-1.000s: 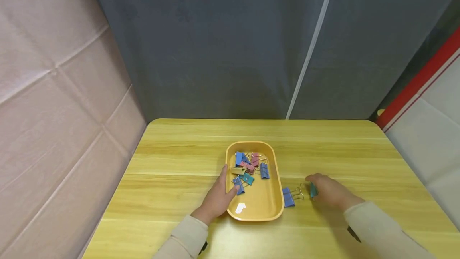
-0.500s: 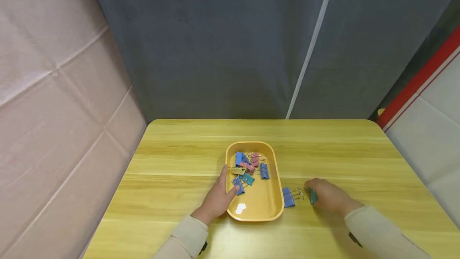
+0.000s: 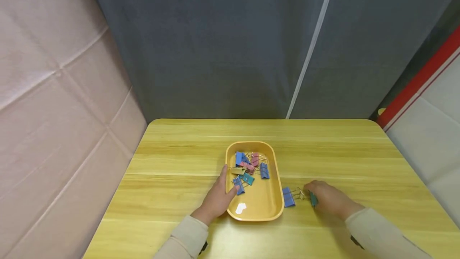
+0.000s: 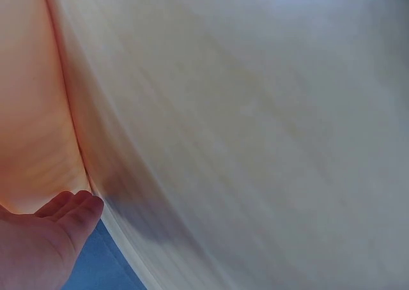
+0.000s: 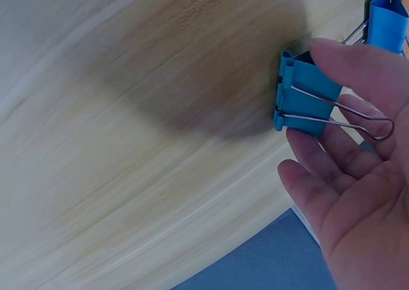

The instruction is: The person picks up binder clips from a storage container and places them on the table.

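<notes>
My left hand (image 3: 216, 200) grips the left wall of a yellow tray (image 3: 262, 207), its thumb over the rim and its fingers outside. In the left wrist view the fingers (image 4: 80, 213) lie against the orange-looking tray wall. To the right of the tray, my right hand (image 3: 330, 197) pinches a teal binder clip (image 5: 307, 95), thumb on one edge and fingers on the other, close over the table. One wire handle of the clip points toward the palm. Between this hand and the tray lies a larger-looking blue binder clip (image 3: 288, 197), its wire handles toward the hand.
Inside the tray are several binder clips: blue ones such as the clip at its right side (image 3: 264, 171), pink ones (image 3: 254, 159), a yellow one (image 3: 238, 170) and a teal one (image 3: 247, 178). The wooden table (image 3: 172, 163) ends at a grey curtain (image 3: 223, 51).
My right hand has shifted slightly toward me with the teal binder clip, still right of the blue one. The left hand and tray stay put.
</notes>
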`<state>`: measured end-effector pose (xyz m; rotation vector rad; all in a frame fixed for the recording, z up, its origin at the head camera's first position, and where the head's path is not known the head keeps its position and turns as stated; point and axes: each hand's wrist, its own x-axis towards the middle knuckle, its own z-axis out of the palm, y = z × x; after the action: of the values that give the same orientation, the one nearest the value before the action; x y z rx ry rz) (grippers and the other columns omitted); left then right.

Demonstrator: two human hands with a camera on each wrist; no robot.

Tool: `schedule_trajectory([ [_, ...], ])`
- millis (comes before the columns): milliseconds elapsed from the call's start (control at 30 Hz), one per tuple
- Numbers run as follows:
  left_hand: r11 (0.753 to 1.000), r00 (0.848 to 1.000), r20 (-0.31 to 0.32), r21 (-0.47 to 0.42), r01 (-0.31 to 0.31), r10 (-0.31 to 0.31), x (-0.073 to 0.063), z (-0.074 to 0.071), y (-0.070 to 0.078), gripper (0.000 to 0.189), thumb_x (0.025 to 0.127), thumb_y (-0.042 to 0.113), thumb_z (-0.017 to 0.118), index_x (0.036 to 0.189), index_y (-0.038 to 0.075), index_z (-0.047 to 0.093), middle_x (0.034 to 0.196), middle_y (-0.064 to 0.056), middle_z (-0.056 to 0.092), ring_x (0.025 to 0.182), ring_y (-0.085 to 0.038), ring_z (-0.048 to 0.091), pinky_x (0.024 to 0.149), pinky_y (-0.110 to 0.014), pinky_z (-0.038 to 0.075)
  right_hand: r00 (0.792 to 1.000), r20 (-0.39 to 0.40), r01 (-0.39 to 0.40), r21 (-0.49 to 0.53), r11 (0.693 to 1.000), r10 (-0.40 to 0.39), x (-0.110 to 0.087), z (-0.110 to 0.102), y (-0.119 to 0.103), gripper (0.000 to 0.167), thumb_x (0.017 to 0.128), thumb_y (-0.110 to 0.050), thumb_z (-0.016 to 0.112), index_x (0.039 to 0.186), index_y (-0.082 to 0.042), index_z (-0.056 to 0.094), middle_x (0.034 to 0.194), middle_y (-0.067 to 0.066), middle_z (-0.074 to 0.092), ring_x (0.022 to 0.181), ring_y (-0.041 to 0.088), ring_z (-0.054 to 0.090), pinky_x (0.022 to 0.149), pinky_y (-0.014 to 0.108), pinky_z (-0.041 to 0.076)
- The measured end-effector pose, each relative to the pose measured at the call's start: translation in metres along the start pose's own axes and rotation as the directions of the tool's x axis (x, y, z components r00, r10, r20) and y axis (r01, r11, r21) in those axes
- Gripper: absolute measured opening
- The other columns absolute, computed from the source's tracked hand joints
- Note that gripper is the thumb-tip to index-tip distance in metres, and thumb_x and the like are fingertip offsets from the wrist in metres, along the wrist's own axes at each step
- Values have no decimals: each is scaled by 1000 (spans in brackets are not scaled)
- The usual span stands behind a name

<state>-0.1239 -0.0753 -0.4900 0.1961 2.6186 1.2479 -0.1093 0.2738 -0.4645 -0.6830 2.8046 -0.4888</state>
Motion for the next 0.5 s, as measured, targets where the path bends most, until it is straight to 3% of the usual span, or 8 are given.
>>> schedule_trajectory([
  [500, 1000, 1000, 1, -5, -8, 8, 0, 1, -1, 81, 98, 41, 53, 157, 13, 3, 157, -21, 21, 139, -44, 29, 113, -58, 25, 999, -30, 19, -46, 999, -20, -3, 5, 7, 48, 66, 13, 76, 112, 4, 63, 111, 20, 63, 105, 42, 59, 89, 52, 51],
])
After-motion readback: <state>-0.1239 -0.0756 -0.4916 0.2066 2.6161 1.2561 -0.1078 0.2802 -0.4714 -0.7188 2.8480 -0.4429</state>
